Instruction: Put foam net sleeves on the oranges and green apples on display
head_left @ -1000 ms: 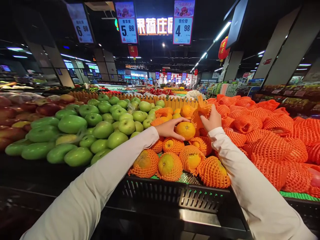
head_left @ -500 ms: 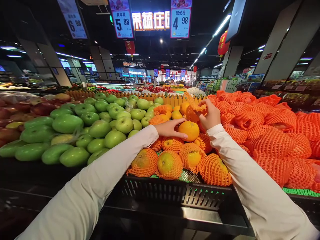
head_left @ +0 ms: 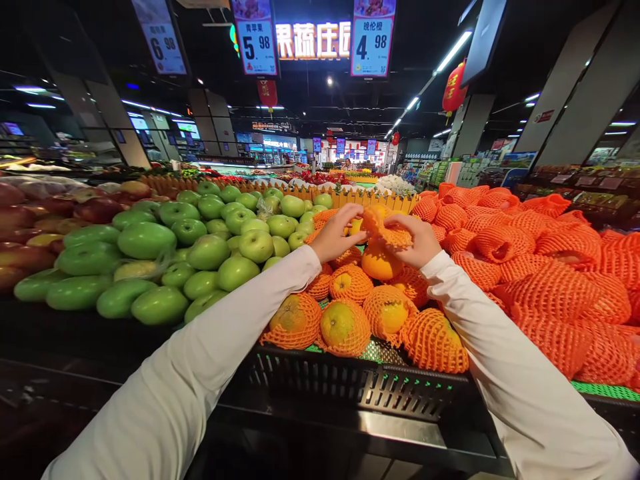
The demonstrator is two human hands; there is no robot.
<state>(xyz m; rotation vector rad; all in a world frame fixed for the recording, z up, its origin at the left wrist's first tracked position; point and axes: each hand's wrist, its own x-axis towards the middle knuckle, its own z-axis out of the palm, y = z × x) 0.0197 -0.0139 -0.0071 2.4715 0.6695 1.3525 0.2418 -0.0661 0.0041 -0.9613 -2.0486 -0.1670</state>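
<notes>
Orange foam net (head_left: 379, 225) pinched in our R hand (head_left: 419, 241), abv an orange (head_left: 381, 265); our L hand (head_left: 337, 235) curved at net edge, can't tell if pinching.

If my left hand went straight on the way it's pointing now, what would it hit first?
Probably the orange foam net in your right hand. Your left hand looks right beside it, though I can't tell whether they touch.

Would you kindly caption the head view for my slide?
Right hand holds a foam net by a bare orange, left hand close, green apples nearby.
</notes>
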